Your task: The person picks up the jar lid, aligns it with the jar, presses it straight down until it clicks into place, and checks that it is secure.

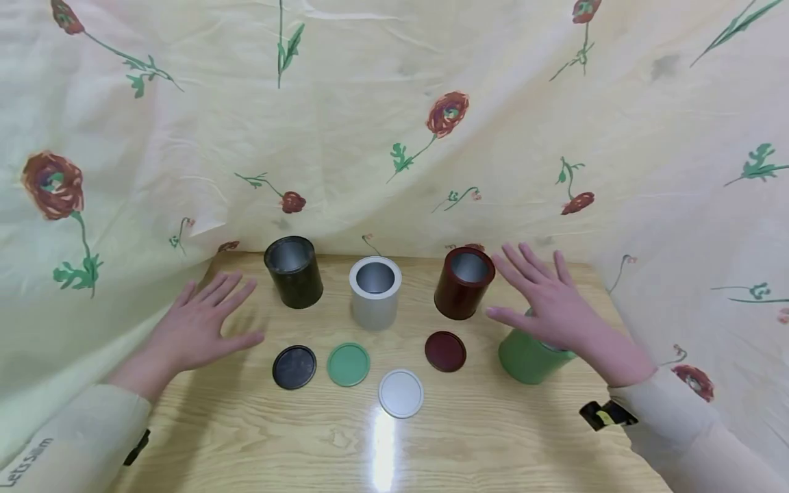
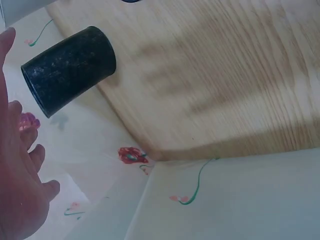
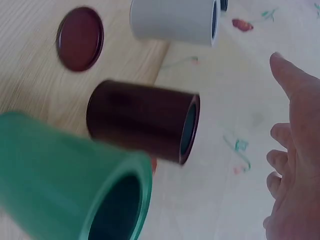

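Both hands hover over the table with fingers spread and nothing in them. My left hand [image 1: 194, 325] is at the left, nearest the black canister [image 1: 294, 274], which stands uncovered. On the other side, my right hand [image 1: 545, 298] is above the green canister [image 1: 529, 356] and hides much of its top in the head view; its open mouth shows in the right wrist view. A dark red canister [image 1: 462, 287] stands just left of that hand, and a white canister [image 1: 374, 305] is in the middle. Both are open at the top, showing grey insides.
In front of the canisters lie four round lids: black [image 1: 294, 368], green [image 1: 348, 364], white [image 1: 401, 394] and dark red [image 1: 445, 351]. Flowered cloth [image 1: 345, 137] hangs behind and beside the wooden table [image 1: 277, 438]. A bright reflection crosses its front.
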`<state>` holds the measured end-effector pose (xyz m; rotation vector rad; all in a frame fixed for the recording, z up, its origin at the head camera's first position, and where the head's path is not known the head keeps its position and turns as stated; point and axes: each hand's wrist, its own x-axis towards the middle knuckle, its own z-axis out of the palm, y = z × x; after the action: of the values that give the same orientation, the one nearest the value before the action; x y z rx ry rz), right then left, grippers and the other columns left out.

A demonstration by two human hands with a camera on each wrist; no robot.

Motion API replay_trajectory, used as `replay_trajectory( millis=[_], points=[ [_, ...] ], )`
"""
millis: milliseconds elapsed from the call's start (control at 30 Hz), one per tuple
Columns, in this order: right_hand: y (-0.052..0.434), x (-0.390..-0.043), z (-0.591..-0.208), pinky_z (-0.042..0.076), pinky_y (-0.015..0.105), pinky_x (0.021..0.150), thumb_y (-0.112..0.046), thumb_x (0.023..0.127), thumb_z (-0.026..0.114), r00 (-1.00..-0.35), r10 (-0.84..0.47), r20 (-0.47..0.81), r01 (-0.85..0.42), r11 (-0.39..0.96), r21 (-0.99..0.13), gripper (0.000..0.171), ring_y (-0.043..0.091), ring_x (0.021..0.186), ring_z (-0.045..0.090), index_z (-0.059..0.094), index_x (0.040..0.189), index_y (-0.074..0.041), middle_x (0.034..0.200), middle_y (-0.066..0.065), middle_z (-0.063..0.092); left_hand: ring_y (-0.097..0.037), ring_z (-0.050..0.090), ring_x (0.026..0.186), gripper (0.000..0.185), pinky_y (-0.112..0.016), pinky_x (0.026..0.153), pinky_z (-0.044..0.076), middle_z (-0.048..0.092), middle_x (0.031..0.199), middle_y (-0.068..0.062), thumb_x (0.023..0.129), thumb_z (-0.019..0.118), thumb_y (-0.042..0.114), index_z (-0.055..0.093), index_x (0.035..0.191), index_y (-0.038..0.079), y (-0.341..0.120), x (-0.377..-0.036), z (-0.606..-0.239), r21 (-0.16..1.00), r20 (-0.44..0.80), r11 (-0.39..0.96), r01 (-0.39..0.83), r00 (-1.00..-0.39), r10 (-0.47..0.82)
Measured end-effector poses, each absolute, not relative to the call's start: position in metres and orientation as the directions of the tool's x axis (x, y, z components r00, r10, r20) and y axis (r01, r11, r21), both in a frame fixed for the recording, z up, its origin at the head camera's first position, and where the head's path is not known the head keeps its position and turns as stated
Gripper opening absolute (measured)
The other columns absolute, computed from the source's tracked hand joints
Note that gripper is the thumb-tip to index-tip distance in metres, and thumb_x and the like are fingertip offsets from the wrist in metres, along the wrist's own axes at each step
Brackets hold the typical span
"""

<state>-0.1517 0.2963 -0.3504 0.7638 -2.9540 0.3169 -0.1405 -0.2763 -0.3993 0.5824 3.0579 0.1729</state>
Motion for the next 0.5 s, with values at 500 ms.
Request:
replay_trajectory(
  millis=[500],
  points=[
    [0.228, -0.147, -0.386, 0.010, 0.065, 0.130, -0.058, 0.098, 0.071, -0.790, -0.600, 0.131, -0.612, 0.753, -0.243, 0.092, 0.035, 0.164, 0.019, 0.035, 0.168, -0.011, 0.175, 0.011, 0.029, -0.045, 0.028, 0.159, 0.104, -0.072, 0.125, 0.016, 0.031, 0.173, -0.019, 0.090, 0.063, 0.081, 0.036, 0.169, 0.020, -0.272, -0.137, -0.419, 0.103, -0.010, 0.881, 0.462, -0.885, 0.465]
  ],
)
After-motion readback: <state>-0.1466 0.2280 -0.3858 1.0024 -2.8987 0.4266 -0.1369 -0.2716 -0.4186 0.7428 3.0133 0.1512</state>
